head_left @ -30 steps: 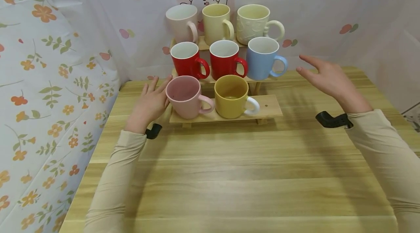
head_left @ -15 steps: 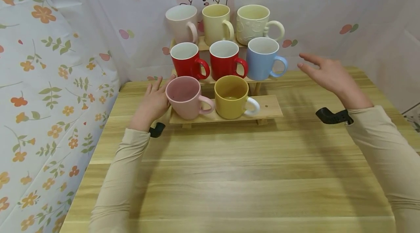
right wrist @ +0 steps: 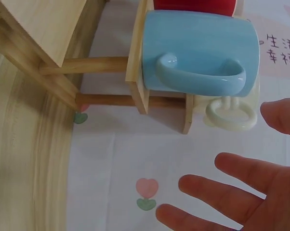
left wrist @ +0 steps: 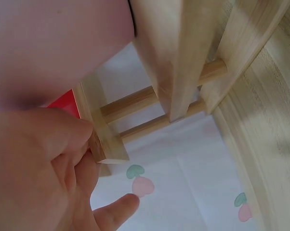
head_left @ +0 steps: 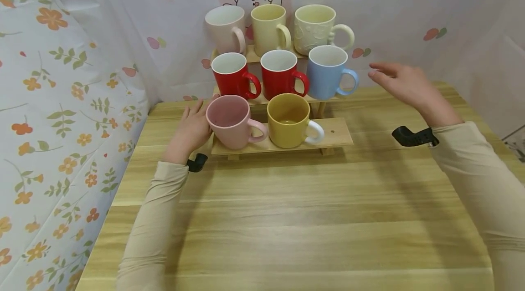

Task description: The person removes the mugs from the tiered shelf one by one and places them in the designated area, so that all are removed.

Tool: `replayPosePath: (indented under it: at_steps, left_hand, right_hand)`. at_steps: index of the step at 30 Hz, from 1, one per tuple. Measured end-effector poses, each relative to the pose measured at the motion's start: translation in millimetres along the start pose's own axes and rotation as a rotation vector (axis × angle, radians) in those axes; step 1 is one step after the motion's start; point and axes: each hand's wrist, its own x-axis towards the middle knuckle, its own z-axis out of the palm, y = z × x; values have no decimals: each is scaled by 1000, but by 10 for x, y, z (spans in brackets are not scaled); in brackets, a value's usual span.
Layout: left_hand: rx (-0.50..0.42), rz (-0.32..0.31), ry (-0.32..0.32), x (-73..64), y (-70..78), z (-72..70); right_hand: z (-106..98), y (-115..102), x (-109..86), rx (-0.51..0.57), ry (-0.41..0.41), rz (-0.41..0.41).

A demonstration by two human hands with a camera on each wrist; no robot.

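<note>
Pink round ceramic mug upright, left end of tiered wooden rack, lowest step; left grip beside it, fingers loosely spread; right grip raised, released, off rack's right edge.

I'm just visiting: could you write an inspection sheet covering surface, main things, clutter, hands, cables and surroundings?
Surface: wood-grain table, three-tier wooden stand toward its back.
Job's things: eight upright mugs. Top tier: pale pink mug, pale yellow mug, cream mug with raised pattern. Middle: red mug, another red mug, light blue mug. Bottom: pink mug, mustard mug with white handle.
Clutter: unclear dark patch at the right edge.
Hands: left hand beside the pink mug, grip hidden; right hand apart from the light blue mug, fingers spread, holding nothing.
Cables: nothing seen for certain; thin dark line at the right edge unclear.
Surroundings: floral cloth at left, pale printed cloth behind.
</note>
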Motion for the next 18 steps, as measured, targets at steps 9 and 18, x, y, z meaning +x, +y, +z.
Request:
replayPosePath:
  at_steps: [9,18]
  left_hand:
    - [-22,5,6,-7,-19,6]
    - [-132,-4,-28,2,-4,5]
  right_hand:
    - [-71,-81,71,-2,-23,5]
    - [-92,-120,103,12,-14,20]
